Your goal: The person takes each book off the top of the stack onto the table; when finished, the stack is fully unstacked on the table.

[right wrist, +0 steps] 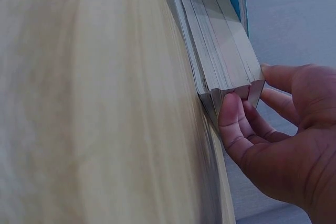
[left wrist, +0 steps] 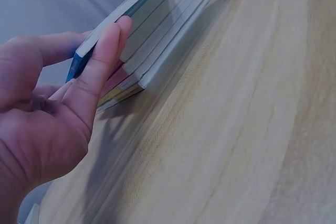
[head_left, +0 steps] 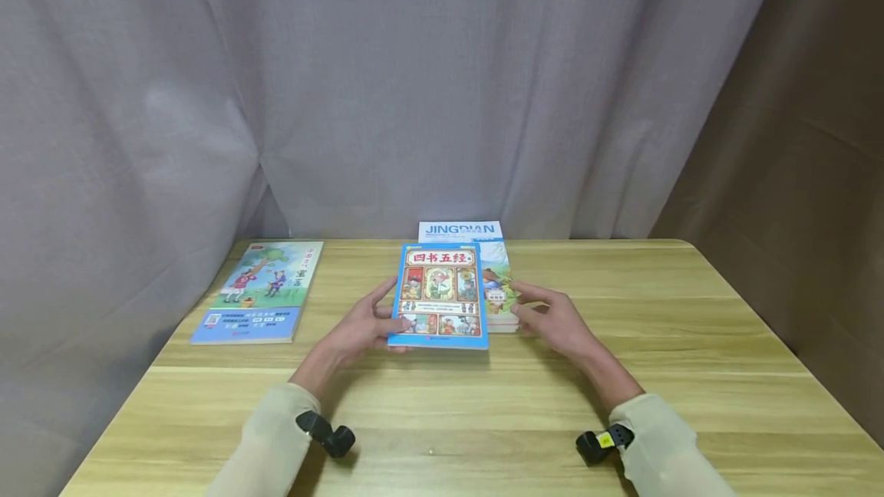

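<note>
From my remote station I see the left hand (head_left: 359, 330) pinching a blue-bordered book (head_left: 440, 287) by its lower left corner, thumb on the cover, the book overlapping the left part of a stack of books (head_left: 497, 276) on the wooden table (head_left: 442, 420). The right hand (head_left: 558, 320), fingers bent, touches the stack's right side, though I cannot tell whether it grips; a green-and-blue book (head_left: 258, 290) lies well apart, at left
</note>
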The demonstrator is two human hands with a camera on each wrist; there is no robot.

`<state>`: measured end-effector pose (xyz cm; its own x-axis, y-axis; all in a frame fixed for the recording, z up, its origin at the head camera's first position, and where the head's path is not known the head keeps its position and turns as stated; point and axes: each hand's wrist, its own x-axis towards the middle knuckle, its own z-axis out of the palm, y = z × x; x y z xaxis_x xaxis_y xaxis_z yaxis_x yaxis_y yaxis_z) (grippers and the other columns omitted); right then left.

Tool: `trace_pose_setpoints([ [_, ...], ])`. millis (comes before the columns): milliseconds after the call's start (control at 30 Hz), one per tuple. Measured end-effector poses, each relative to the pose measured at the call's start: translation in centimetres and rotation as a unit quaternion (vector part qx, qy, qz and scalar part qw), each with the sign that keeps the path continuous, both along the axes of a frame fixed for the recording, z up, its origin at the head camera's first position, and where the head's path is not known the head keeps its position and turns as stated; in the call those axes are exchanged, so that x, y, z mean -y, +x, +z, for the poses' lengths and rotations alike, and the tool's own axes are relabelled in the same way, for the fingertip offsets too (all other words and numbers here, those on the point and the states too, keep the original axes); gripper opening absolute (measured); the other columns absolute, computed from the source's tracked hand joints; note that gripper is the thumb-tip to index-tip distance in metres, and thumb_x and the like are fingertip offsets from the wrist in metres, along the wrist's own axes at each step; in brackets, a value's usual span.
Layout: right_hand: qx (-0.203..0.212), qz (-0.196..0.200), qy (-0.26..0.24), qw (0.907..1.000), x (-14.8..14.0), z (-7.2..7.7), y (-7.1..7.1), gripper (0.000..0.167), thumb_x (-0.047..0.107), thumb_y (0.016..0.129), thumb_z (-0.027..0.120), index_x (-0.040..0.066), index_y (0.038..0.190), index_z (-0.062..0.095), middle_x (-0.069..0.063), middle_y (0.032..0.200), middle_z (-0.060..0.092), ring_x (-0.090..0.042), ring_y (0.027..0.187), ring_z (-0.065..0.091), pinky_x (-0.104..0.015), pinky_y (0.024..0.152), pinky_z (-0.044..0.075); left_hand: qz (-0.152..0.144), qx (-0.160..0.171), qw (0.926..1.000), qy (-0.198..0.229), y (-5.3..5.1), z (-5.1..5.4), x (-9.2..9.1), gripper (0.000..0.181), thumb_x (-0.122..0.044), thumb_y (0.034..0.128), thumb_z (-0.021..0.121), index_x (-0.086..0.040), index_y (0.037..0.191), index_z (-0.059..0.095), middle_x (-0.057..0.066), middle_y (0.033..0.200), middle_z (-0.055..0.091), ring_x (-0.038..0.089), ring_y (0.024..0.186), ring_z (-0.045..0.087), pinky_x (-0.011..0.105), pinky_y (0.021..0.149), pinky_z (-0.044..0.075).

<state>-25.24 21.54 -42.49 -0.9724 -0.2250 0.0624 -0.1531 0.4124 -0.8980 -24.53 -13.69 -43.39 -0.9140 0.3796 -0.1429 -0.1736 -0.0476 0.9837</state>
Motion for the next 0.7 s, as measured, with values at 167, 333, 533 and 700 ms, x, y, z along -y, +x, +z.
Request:
trace_pose_setpoints([
  [167,0.002,-0.002,0.001,1.0,0.1,0.1,0.0,0.055,0.021,0.105,0.067,0.006,0.155,0.052,-0.029,0.139,0.06,-0.028,0.097,0.074,-0.04,0.082,0.066,-0.001,-0.001,0.9999,0.012,0.3,0.0,0.5,0.094,0.008,0.1001,0.06,-0.026,0.172,0.01,0.036,0.144,0.057,0.028,0.094,0.078,0.043,0.083,0.068],
  [333,0.004,-0.004,0.006,1.0,0.1,0.0,0.0,0.055,0.021,0.105,0.067,0.006,0.155,0.052,-0.029,0.14,0.059,-0.027,0.096,0.074,-0.037,0.081,0.066,0.002,-0.005,0.9997,0.023,0.6,-0.1,1.2,0.095,0.009,0.1006,0.059,-0.029,0.172,0.01,0.036,0.146,0.055,0.028,0.097,0.078,0.044,0.084,0.068],
  [533,0.001,-0.002,0.006,1.0,0.0,0.0,-0.1,0.054,0.021,0.105,0.067,0.005,0.155,0.053,-0.029,0.139,0.06,-0.027,0.096,0.074,-0.033,0.076,0.063,0.018,-0.011,0.9996,0.021,0.8,0.0,2.2,0.096,0.01,0.1002,0.059,-0.031,0.172,0.009,0.036,0.144,0.057,0.027,0.095,0.078,0.04,0.081,0.068],
  [700,0.0,-0.001,0.006,1.0,0.0,-0.1,-0.2,0.054,0.02,0.105,0.066,0.005,0.155,0.052,-0.029,0.138,0.06,-0.026,0.096,0.073,-0.032,0.076,0.064,0.033,-0.012,0.9993,0.011,0.9,0.3,3.0,0.096,0.01,0.0998,0.059,-0.03,0.172,0.009,0.036,0.143,0.058,0.027,0.095,0.078,0.039,0.08,0.068],
])
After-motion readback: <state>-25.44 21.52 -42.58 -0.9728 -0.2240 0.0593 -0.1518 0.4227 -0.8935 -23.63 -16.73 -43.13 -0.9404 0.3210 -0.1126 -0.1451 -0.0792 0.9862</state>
